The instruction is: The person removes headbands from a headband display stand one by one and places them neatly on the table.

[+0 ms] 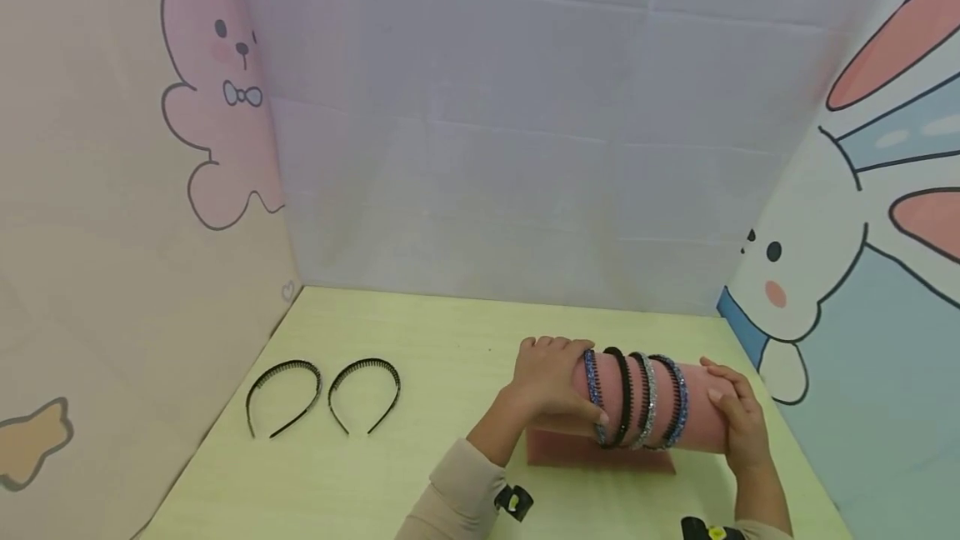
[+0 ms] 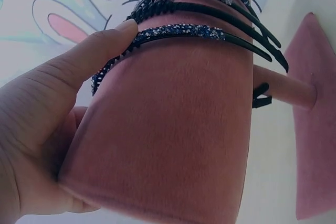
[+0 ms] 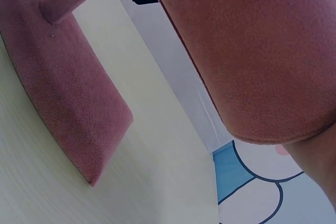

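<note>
A pink padded headband stand (image 1: 705, 415) has its roll lying sideways over a flat base (image 1: 600, 457). Round the roll sit a blue glittery headband (image 1: 592, 377), a black headband (image 1: 626, 398), a silver glittery headband (image 1: 650, 398) and another blue glittery headband (image 1: 682, 402). My left hand (image 1: 551, 377) grips the roll's left end, its thumb (image 2: 113, 40) against the nearest blue headband. At the opposite end my right hand (image 1: 746, 423) holds the roll, fingers over the back and thumb on the front. In the right wrist view the roll hides most of that hand.
Two black toothed headbands, one farther left (image 1: 288, 364) and one beside it (image 1: 367, 362), lie on the left part of the pale yellow table (image 1: 420, 473). A plain cloth wall (image 1: 465, 190) stands behind, with cartoon-printed walls on both sides.
</note>
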`<state>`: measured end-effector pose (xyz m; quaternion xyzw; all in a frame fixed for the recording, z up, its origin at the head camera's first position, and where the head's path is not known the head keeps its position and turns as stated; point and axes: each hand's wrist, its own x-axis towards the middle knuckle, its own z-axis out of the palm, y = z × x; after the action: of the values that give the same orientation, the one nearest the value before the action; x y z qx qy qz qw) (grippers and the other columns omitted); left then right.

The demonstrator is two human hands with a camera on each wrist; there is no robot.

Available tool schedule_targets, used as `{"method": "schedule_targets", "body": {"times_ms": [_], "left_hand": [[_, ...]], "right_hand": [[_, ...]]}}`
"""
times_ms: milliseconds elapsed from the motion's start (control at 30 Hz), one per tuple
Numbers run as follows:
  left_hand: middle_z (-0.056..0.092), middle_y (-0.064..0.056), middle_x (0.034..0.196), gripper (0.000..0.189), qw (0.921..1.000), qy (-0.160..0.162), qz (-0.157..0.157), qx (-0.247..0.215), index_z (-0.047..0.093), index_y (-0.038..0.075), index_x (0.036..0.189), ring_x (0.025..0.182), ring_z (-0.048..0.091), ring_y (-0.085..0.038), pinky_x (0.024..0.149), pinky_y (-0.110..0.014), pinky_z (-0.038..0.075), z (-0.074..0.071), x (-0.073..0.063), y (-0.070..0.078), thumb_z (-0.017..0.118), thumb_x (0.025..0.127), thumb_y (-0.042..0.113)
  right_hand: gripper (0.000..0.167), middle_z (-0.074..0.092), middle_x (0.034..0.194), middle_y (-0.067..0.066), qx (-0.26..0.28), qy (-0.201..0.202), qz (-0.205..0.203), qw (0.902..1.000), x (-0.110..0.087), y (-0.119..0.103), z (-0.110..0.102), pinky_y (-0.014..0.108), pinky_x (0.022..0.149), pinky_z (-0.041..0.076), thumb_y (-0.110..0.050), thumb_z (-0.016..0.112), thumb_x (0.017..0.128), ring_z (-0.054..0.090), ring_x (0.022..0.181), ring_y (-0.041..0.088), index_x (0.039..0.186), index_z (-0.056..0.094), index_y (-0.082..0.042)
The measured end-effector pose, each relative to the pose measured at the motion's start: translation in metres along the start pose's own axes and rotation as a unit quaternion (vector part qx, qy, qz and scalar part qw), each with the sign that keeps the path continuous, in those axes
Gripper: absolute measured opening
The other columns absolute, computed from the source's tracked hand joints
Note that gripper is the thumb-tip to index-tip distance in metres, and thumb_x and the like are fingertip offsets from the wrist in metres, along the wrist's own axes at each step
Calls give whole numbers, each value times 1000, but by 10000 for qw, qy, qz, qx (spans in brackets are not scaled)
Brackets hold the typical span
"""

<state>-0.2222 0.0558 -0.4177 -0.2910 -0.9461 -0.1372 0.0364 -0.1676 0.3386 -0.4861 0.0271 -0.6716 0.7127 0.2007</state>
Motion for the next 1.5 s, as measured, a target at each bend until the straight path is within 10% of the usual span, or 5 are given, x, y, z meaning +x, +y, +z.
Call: {"method": "schedule_targets", "body": {"times_ms": [1000, 1500], "left_hand": [[41, 7, 138, 97, 9820, 439, -297, -1815, 41, 23, 138, 130, 29, -15, 97, -41, 37, 11, -28, -28, 83, 57, 53], [41, 6, 136, 105, 9531, 753, -106, -2929, 38, 21, 138, 121, 39, -14, 93, -38, 40, 20, -36, -49, 89, 50, 48]], "right_hand": [[27, 53, 128, -8, -62, 125, 270, 9995, -2, -5, 3, 26, 87, 28, -7, 42, 96, 38, 118, 13, 121, 50, -2], [26, 54, 126, -8, 42, 112, 160, 9998, 0, -3, 4, 25, 87, 28, -6, 40, 96, 38, 117, 13, 119, 51, -2]]}}
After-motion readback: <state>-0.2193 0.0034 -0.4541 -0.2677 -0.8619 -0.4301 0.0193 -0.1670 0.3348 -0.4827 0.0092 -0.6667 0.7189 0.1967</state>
